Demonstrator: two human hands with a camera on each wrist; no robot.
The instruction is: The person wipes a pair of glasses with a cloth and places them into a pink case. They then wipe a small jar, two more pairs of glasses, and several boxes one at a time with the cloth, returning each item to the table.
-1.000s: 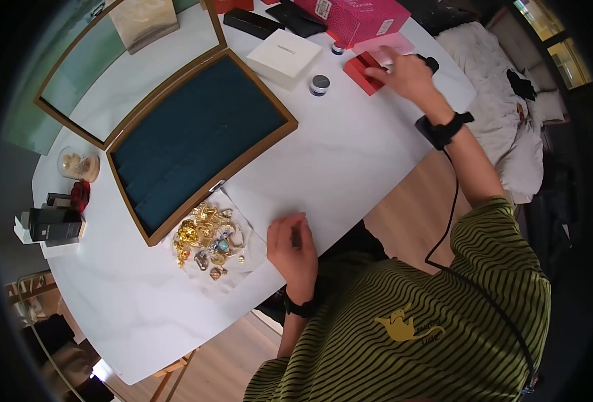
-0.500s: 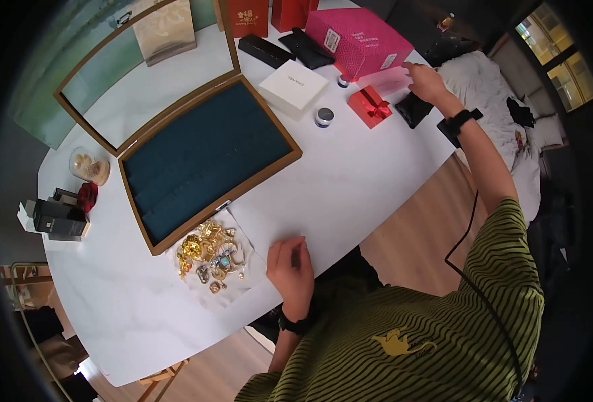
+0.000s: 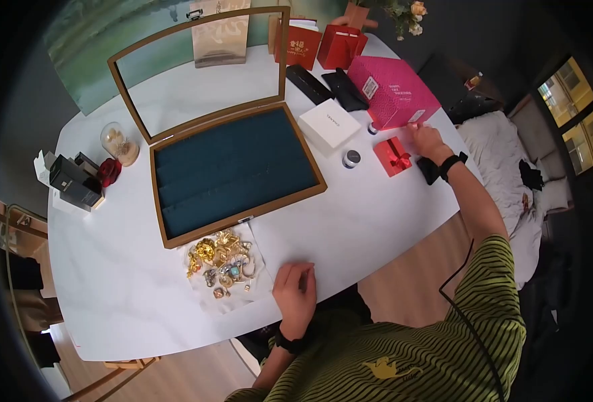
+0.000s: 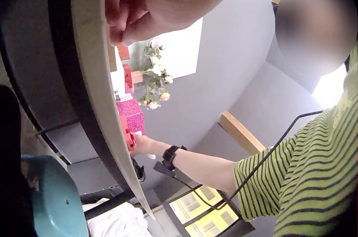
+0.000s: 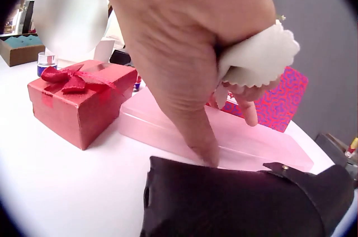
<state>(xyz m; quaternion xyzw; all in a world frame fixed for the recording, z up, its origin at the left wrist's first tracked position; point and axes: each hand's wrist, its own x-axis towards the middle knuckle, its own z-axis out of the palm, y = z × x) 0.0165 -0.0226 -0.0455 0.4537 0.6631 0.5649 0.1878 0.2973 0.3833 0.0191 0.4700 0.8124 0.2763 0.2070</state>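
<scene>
My right hand reaches across to the far right of the table. In the right wrist view a white scalloped-edge cloth is tucked in its curled fingers. Its thumb touches the near side of a pink translucent case, and a fingertip shows over the case's far side. Beside that case stands a red gift box with a ribbon bow; a black snap pouch lies in front. My left hand rests at the near table edge, fingers loosely curled and holding nothing, right of a pile of jewellery.
A wooden display case with a dark teal lining stands with its glass lid raised. Behind and right are a white box, a small jar, a magenta box and red bags. A glass dome stands at left.
My right hand has left the red gift box and moved away to the pink case beside the magenta box. The left hand stays at the table edge. The head view has shifted.
</scene>
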